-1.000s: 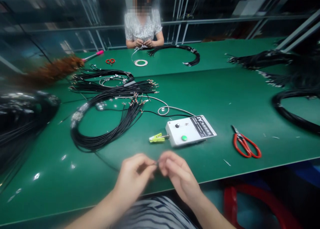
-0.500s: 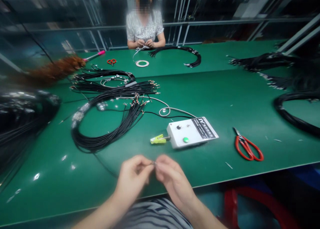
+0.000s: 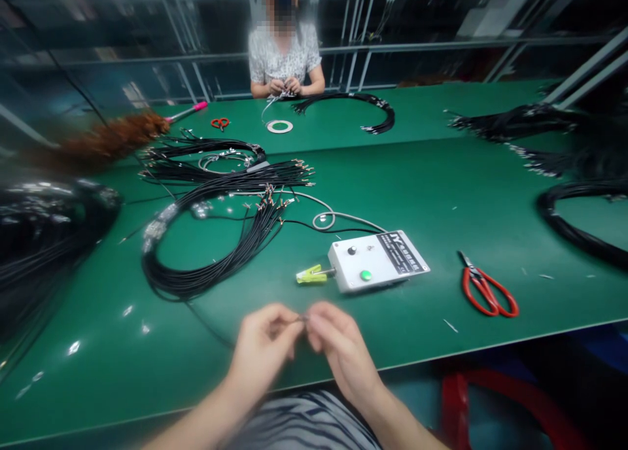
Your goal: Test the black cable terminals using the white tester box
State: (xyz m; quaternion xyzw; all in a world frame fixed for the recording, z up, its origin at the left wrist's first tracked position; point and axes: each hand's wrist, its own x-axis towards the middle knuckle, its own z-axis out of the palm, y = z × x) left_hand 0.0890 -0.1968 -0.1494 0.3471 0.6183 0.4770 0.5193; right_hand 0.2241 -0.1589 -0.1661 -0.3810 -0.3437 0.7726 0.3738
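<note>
My left hand [image 3: 262, 345] and my right hand [image 3: 343, 348] meet fingertip to fingertip above the front of the green table [image 3: 147, 371]. A thin black cable [image 3: 209, 326] runs from the coiled bundle into my left hand, which pinches it. My right thumb and fingers are closed on the cable's small end, mostly hidden between the fingertips. Just beyond my hands sits a white control box [image 3: 360, 263] with a knob and a green button. A yellow-green clip [image 3: 312, 275] sticks out of its left side. The large black cable bundle [image 3: 191, 273] lies curved to the left, its ends fanned out.
Red-handled snips [image 3: 485, 293] lie at the right, with small white scraps around them. More black cables [image 3: 579, 221] rest at the right edge and others [image 3: 49, 221] at the left. Across the table a person [image 3: 284, 57] works with both hands, near a white ring [image 3: 279, 127].
My fingers stay pinched together in nearly the same place; the right fingers have shifted very slightly. Across the table, the person's hands have moved a little.
</note>
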